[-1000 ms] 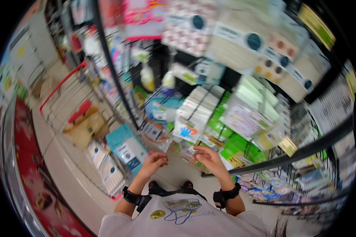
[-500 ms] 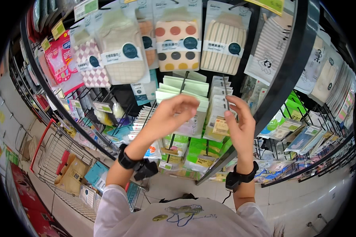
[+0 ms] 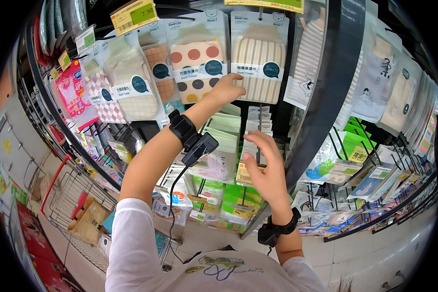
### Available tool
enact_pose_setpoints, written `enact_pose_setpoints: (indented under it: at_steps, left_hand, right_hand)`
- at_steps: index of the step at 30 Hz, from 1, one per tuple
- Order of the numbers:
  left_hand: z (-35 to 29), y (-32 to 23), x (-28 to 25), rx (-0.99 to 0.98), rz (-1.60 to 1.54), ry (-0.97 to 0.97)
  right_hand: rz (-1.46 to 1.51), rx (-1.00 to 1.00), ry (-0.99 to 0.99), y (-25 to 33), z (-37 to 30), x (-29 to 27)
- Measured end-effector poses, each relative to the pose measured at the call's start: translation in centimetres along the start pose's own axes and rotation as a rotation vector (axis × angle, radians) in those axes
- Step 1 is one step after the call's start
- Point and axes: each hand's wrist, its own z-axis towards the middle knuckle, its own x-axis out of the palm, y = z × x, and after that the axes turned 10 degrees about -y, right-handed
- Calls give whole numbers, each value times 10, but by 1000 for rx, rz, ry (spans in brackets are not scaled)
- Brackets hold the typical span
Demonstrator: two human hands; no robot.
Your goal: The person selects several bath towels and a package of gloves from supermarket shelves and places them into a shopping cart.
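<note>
My left hand (image 3: 226, 90) is raised to the upper row of hanging packs, its fingers partly stretched out and apart. Its fingertips lie at the lower left edge of a green-and-cream striped bath mitt (image 3: 259, 48) in a clear pack; whether they touch it I cannot tell. Just left hangs a bath mitt with coloured dots (image 3: 194, 52), its lower right corner behind that hand. Lower down, my right hand (image 3: 270, 170) is open, thumb and fingers apart, beside a row of slim packs, the front one with an orange-yellow label (image 3: 244, 174). Neither hand holds anything visible.
Pale green packs (image 3: 218, 158) hang on a hook between my arms. A thick black rack post (image 3: 321, 92) rises right of my right hand. Checked mitts (image 3: 131, 73) hang farther left. A wire shopping cart (image 3: 58, 214) with a brown bag (image 3: 90, 221) stands at lower left.
My left hand has moved up from the pale green packs to the striped mitt. My right hand has shifted slightly left and down, with its fingers still apart. The view has shifted too.
</note>
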Motion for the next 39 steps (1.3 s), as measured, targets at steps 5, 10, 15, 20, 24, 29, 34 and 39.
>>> enact_pose_setpoints:
  at_steps: [5, 10, 15, 20, 24, 29, 34, 39]
  left_hand:
    - [6, -9, 11, -118, 0, 33]
    - [13, -2, 18, -107, -115, -51]
    - [23, 6, 25, -78, -210, -250]
    - [19, -4, 27, -161, -203, -196]
    - [11, -10, 33, -60, -299, -11]
    - [5, -10, 33, 62, -220, -221]
    - [-4, -6, 17, 178, -62, -386]
    - [-1, -3, -1, 219, 29, -414]
  right_hand:
    - [-13, -1, 41, -5, -3, -3]
    - [20, -11, 59, -4, -1, -5]
    - [24, -19, 67, -5, -2, -4]
    - [22, -7, 56, -4, -2, -5]
    - [18, -12, 41, -5, -2, -4]
    - [2, 21, -13, -4, -2, -3]
    - [7, 31, -60, -8, -2, -1]
    - [27, 42, -102, -12, -2, 3]
